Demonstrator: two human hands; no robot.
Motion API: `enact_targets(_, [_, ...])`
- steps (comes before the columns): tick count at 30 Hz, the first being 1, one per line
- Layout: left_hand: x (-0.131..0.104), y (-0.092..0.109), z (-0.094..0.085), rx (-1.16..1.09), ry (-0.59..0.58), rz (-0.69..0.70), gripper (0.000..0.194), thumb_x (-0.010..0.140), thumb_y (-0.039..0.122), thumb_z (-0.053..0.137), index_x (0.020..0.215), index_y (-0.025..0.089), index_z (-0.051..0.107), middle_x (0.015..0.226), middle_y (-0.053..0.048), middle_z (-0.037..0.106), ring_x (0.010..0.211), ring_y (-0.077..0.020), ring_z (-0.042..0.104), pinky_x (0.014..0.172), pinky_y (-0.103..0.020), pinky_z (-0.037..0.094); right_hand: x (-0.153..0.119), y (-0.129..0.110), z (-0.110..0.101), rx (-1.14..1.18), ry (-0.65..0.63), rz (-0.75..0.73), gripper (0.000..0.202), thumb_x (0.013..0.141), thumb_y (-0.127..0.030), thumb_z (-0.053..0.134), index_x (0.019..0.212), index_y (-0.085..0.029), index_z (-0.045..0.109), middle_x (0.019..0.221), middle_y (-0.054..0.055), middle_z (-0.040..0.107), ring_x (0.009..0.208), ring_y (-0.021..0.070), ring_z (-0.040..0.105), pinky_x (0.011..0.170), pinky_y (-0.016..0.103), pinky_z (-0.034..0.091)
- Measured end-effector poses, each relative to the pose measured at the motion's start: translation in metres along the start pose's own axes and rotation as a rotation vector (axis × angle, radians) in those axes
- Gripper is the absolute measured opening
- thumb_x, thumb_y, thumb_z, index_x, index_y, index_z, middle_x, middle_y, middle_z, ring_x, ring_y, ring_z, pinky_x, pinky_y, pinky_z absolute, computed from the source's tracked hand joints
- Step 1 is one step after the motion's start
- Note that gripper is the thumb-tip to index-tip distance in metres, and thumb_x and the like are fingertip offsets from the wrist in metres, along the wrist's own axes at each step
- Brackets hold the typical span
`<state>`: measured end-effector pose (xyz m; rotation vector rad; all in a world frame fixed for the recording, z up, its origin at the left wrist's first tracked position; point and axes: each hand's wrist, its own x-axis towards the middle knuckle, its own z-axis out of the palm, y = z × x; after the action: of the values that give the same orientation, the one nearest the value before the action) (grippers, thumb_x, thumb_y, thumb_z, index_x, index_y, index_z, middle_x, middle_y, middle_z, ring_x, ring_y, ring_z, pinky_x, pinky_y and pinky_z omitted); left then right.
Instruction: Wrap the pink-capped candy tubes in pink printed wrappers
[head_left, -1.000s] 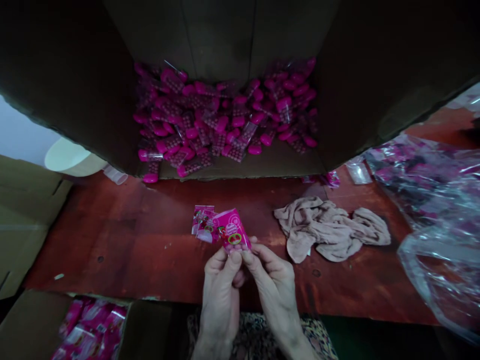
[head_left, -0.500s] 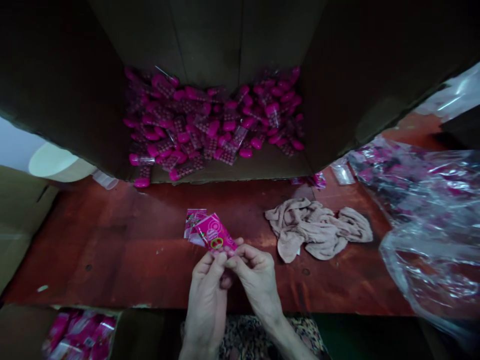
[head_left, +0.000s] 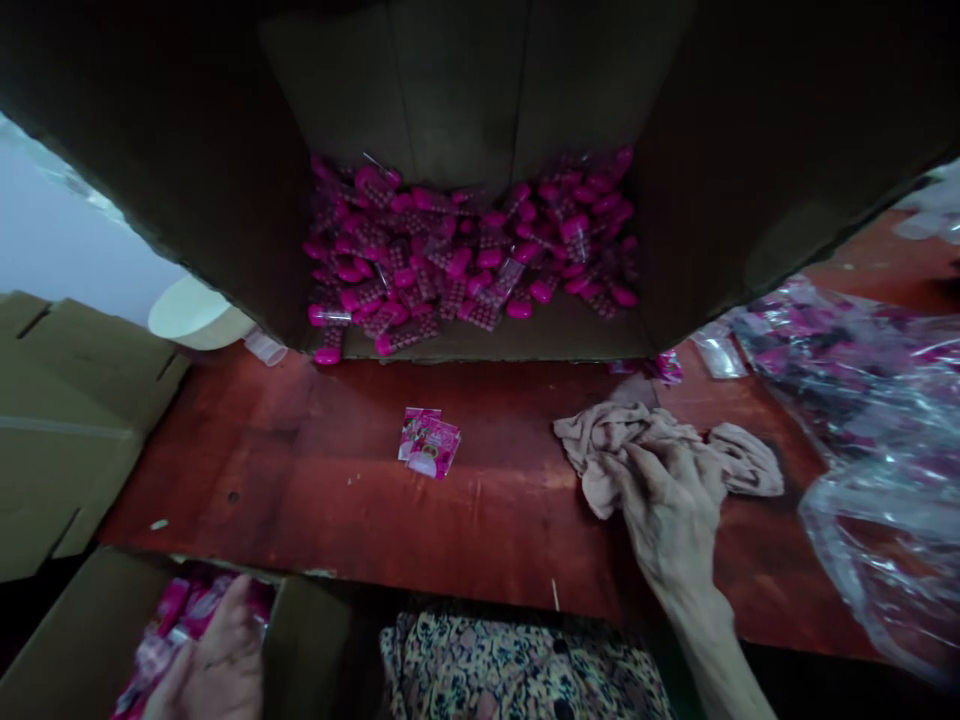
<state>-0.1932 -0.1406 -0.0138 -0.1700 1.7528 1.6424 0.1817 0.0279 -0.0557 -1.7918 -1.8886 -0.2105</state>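
Note:
My right hand rests on the crumpled beige cloth at the right of the red table, its fingertips against the folds. At the lower left, my left hand is over a cardboard box of pink packets; its fingers are partly blurred, and whether it holds anything cannot be made out. Small pink printed packets lie overlapping on the middle of the table. Behind them, a large cardboard box lies open towards me, with many pink-capped clear containers heaped inside.
A clear plastic bag with pink items covers the table's right side. A pale round bowl and a small clear cup are left of the big box. Cardboard flaps stand at the far left.
My hands have parted: the left moved down left to the box of packets, the right moved onto the cloth. The pink packet they held is out of them. The view has shifted left.

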Motion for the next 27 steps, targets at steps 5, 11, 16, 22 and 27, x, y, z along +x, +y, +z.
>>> enact_targets(5, [-0.045,-0.032,0.102,0.143,-0.337,0.099,0.028,0.063,0.025,0.072,0.088,0.015,0.069,0.08,-0.007,0.071,0.068,-0.0156,0.064,0.062,-0.024,0.052,0.007,0.001,0.005,0.027,0.019,0.067,0.043,0.09,-0.036,0.031,0.069,-0.017,0.063,0.073,0.011,0.06,0.073,0.025,0.043,0.068,0.038,0.037])
enact_targets(11, [-0.026,-0.051,0.165,0.706,-0.409,0.865,0.018,0.074,0.026,0.06,0.088,0.019,0.069,0.095,-0.009,0.067,0.094,-0.0251,0.057,0.09,-0.042,0.041,0.018,-0.056,-0.001,-0.027,0.042,0.217,0.043,0.089,-0.042,0.036,0.099,-0.009,0.062,0.105,0.02,0.055,0.093,0.0316,0.042,0.078,0.046,0.035])
enact_targets(16, [-0.012,-0.061,0.172,1.014,-0.393,1.171,0.026,0.078,0.019,0.051,0.1,0.014,0.065,0.104,-0.014,0.063,0.099,-0.0289,0.051,0.087,-0.044,0.042,0.022,-0.14,0.016,0.317,-0.302,0.036,0.027,0.083,-0.025,0.055,0.107,-0.014,0.06,0.103,0.014,0.057,0.092,0.0292,0.042,0.077,0.04,0.035])
enact_targets(22, [-0.011,-0.07,0.167,1.003,-0.401,1.261,0.029,0.079,0.02,0.053,0.107,0.014,0.059,0.104,-0.013,0.061,0.097,-0.0285,0.05,0.086,-0.045,0.042,0.023,-0.156,0.043,0.405,-0.366,0.078,0.013,0.081,-0.016,0.053,0.073,-0.018,0.063,0.083,0.008,0.062,0.081,0.0248,0.047,0.069,0.034,0.033])
enact_targets(27, [-0.005,-0.076,0.163,0.976,-0.39,1.261,0.033,0.079,0.025,0.055,0.11,0.015,0.058,0.109,-0.015,0.06,0.103,-0.0303,0.049,0.087,-0.048,0.041,0.026,-0.151,0.044,0.463,-0.351,0.137,0.014,0.084,-0.019,0.05,0.086,-0.017,0.063,0.082,0.005,0.064,0.08,0.0222,0.05,0.072,0.032,0.032])
